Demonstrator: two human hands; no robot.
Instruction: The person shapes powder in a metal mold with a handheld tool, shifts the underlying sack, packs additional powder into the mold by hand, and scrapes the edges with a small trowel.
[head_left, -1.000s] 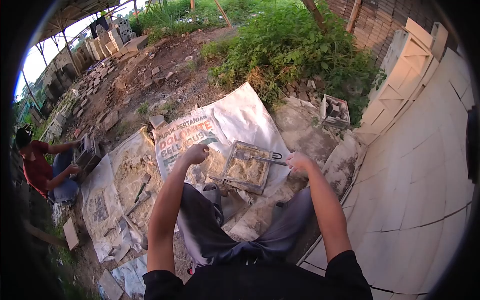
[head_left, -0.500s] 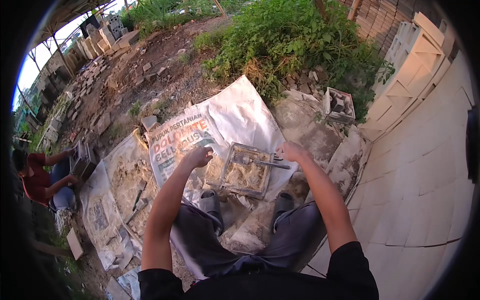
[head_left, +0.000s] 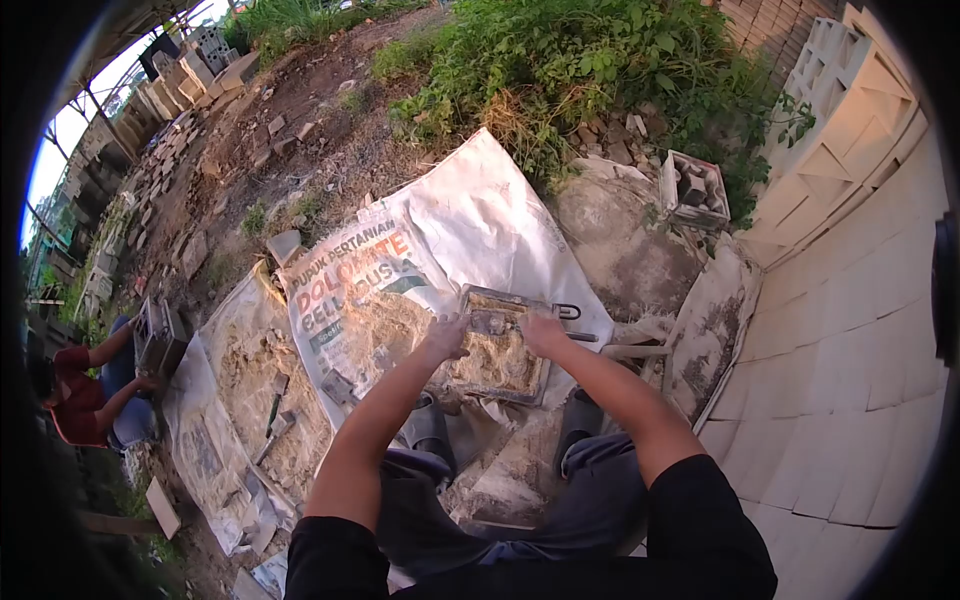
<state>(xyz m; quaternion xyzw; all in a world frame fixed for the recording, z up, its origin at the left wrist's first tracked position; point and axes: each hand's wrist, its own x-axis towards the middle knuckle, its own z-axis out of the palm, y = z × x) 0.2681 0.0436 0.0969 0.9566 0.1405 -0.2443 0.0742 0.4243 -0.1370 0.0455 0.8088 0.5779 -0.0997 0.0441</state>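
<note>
"Both hands have been brought inward and down to the mould since the earlier frame, where they were held apart on either side of it. Is anything gripped?"

"That cannot be told. At the left hand (head_left: 447,337) the fingers are part-bent by the mould's left side; by the right hand (head_left: 543,332) the near stretch of a dark bar (head_left: 584,337) is hidden."

"Where is the mould (head_left: 510,297) placed?"

"At the centre of the frame, on the lower part of a printed sack (head_left: 490,210). It is judged heavy and stiff, being filled; the sandy fill (head_left: 500,365) is judged loose and easily crumbled. It would best be held by opposite rims, kept level, with the metal loop (head_left: 568,311) at the upper right corner used as a spare hold. Dusty rims may be slippery."

"And the counts?"

"Three box-like frames are seen: the mould, one box (head_left: 695,190) at upper right, and one block-like frame (head_left: 160,340) held by one co-worker (head_left: 80,408) at the left edge. Two hand tools, a green-handled tool (head_left: 276,403) and a hammer-like tool (head_left: 272,437), are laid at lower left. One wooden handle (head_left: 638,351) is seen right of centre."
</note>
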